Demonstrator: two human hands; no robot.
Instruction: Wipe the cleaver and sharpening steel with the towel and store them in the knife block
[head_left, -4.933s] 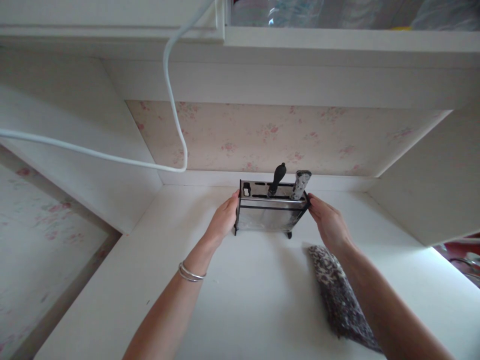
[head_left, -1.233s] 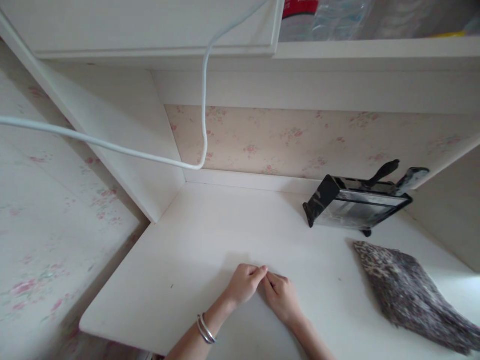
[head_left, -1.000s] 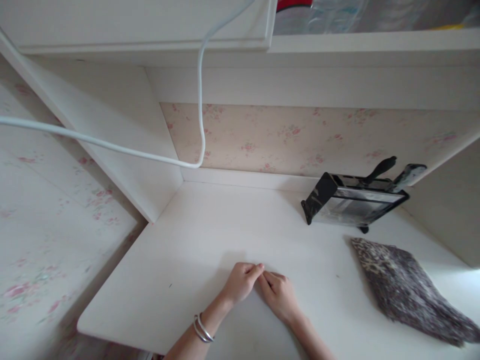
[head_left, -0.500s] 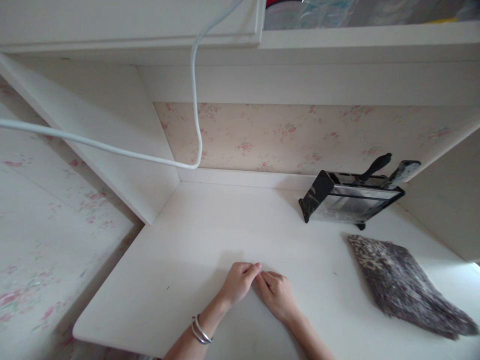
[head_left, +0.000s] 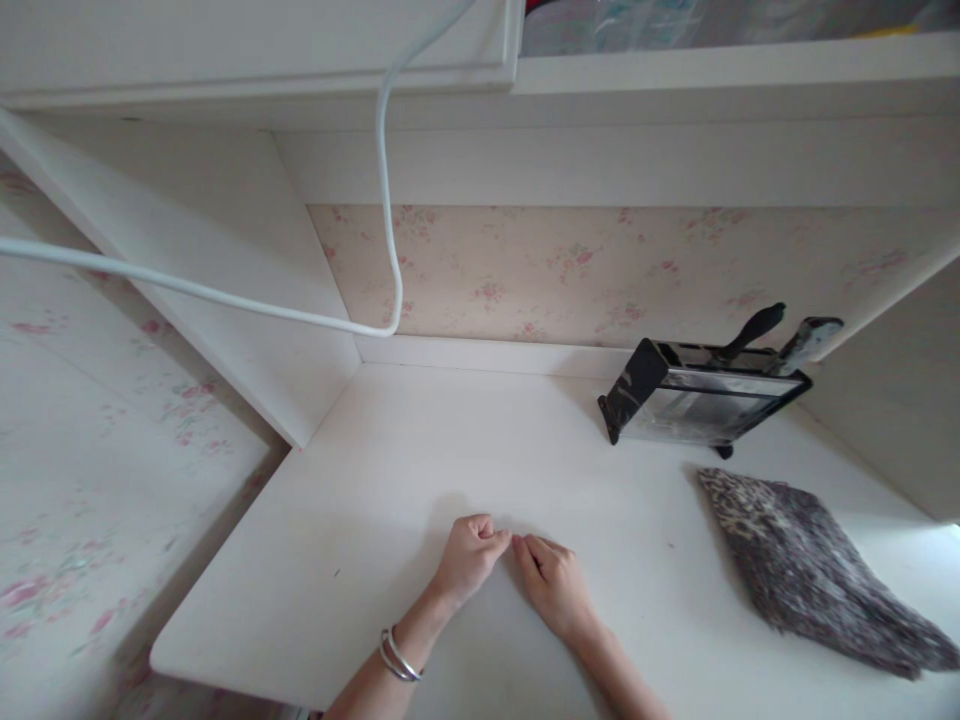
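My left hand (head_left: 466, 557) rests on the white shelf top (head_left: 375, 470) near its front edge, fingers curled into a loose fist, silver bangles on the wrist. My right hand (head_left: 553, 585) lies just beside it, fingers curled and pressed together, fingertips close to the left hand's. Whether either hand holds anything is hidden. A black and steel knife block (head_left: 697, 400) with two handles sticking out stands at the back right, well away from both hands.
A dark speckled cloth (head_left: 810, 570) lies on the right of the shelf top. A white cable (head_left: 386, 200) hangs from above at the left. Floral wallpaper backs the alcove; an upper shelf holds plastic bottles.
About five seconds ago both hands held the knife block at the back. They have since come to the front edge; in the last second the left fingers curled in tighter.
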